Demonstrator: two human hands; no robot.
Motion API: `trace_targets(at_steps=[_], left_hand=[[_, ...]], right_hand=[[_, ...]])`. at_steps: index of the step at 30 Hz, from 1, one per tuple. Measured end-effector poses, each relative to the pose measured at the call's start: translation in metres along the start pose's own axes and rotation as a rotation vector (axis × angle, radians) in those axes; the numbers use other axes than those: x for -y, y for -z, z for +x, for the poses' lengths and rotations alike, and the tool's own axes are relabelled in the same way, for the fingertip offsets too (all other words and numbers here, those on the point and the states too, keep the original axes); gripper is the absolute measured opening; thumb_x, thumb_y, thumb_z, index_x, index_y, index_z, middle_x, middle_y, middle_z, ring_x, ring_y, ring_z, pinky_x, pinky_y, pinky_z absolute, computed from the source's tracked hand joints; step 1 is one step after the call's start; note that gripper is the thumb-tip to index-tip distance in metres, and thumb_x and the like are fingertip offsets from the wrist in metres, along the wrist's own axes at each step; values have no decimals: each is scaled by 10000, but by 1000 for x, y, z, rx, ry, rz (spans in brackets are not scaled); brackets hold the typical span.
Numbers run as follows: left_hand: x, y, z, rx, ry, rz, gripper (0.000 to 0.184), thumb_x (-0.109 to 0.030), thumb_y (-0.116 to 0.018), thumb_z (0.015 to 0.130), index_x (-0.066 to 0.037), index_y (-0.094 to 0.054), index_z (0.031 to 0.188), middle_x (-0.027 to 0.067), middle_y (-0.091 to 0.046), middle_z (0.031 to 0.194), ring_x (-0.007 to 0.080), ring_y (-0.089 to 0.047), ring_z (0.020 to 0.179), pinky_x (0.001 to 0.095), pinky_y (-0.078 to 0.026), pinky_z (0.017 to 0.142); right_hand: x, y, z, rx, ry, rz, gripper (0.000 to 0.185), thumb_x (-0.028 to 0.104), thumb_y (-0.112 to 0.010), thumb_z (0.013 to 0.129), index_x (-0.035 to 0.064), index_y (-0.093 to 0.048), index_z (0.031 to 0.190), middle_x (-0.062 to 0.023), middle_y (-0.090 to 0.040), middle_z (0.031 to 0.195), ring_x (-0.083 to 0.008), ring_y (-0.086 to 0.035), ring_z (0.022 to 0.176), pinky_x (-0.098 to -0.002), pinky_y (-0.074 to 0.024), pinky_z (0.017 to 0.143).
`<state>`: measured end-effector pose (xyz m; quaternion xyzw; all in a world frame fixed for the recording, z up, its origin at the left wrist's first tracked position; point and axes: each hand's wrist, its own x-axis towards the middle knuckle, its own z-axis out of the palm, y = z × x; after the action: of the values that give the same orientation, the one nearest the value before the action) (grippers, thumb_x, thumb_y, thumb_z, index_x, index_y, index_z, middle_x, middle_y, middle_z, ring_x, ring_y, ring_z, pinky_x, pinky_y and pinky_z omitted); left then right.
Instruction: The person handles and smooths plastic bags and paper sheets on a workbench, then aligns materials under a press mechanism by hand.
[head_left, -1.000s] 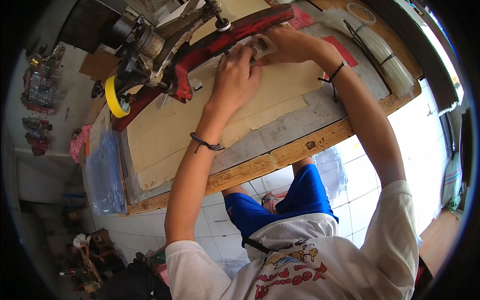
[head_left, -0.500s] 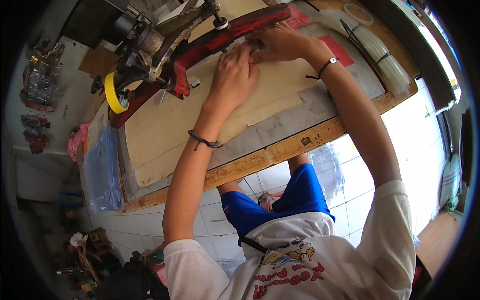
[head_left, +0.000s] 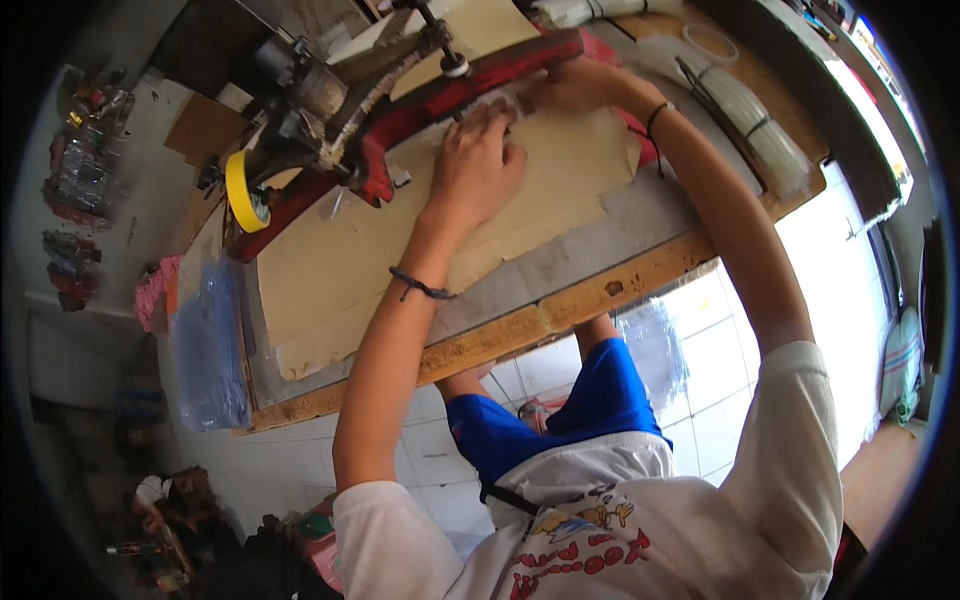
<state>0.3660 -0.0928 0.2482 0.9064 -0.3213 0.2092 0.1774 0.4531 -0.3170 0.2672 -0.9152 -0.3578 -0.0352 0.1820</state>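
My left hand (head_left: 478, 168) rests palm down on the brown paper sheet (head_left: 350, 270), just short of a long red metal bar (head_left: 460, 95). Its fingers stretch forward over a bit of clear plastic (head_left: 495, 103), with the thumb apart. My right hand (head_left: 575, 85) is farther right, close to the bar's right end and smeared by motion. Its fingers are too blurred to make out, and I cannot see whether they hold anything. A small white and dark piece (head_left: 401, 179) lies on the paper left of my left hand.
A metal clamp-like frame (head_left: 320, 95) with a yellow tape roll (head_left: 240, 192) joins the bar. Bundled clear strips (head_left: 745, 110) lie at the right. Clear plastic sheets (head_left: 208, 345) hang at the left edge. The wooden table edge (head_left: 540, 315) runs before my legs.
My right hand has moved right, away from my left hand, along the red bar. My left hand has stayed nearly in place, its thumb now farther from the fingers. The view has shifted slightly.
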Motion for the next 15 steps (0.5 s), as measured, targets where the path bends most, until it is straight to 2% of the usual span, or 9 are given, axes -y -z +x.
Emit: trace_targets(at_steps=[2,3,6,7,10,13,15], left_hand=[[-1,0,0,-10,5,-3,391,-162,-518,918,3,-598,1264,211,-590,1398,393,-549,1303,526,-380,1125],[-1,-1,-1,-9,7,-3,391,-156,-517,916,11,-593,1262,217,-572,1425,402,-529,1329,543,-378,1129],[-6,1,0,-7,22,29,401,-150,-513,915,19,-584,1272,223,-558,1444,399,-515,1353,542,-374,1138],[-7,3,-1,27,39,28,419,-150,-506,917,31,-572,1289,232,-544,1460,400,-501,1369,543,-369,1145],[-7,3,1,43,44,39,427,-146,-502,916,36,-569,1296,236,-544,1458,402,-501,1368,546,-372,1141],[-4,4,0,63,23,44,433,-133,-505,910,42,-565,1301,238,-544,1456,403,-503,1366,546,-374,1139],[-5,6,1,78,32,49,437,-123,-505,906,41,-562,1307,236,-545,1455,404,-505,1364,547,-373,1139]], right_hand=[[-12,-12,5,-170,22,170,258,226,-542,986,42,-691,1090,-169,-676,1201,-362,-631,1105,-446,-501,954],[-25,-23,5,-311,230,28,188,176,-568,958,24,-655,1027,-177,-671,1134,-379,-635,1055,-464,-507,889],[-42,-28,29,-521,394,-88,210,191,-607,933,33,-652,1064,-166,-675,1121,-374,-638,1052,-442,-506,879],[-52,-27,36,-432,272,25,297,236,-626,926,64,-649,1168,-149,-684,1162,-359,-635,1090,-449,-487,940],[-71,-28,74,-395,333,-139,305,303,-637,974,104,-723,1189,-119,-680,1107,-323,-633,1078,-419,-505,913],[-48,-12,100,-62,-257,299,396,437,-642,961,101,-771,1127,-130,-744,996,-315,-681,1027,-433,-496,957],[-48,-19,105,-137,-294,219,507,585,-620,917,149,-791,1113,-107,-749,1085,-307,-630,1165,-471,-389,1085]])
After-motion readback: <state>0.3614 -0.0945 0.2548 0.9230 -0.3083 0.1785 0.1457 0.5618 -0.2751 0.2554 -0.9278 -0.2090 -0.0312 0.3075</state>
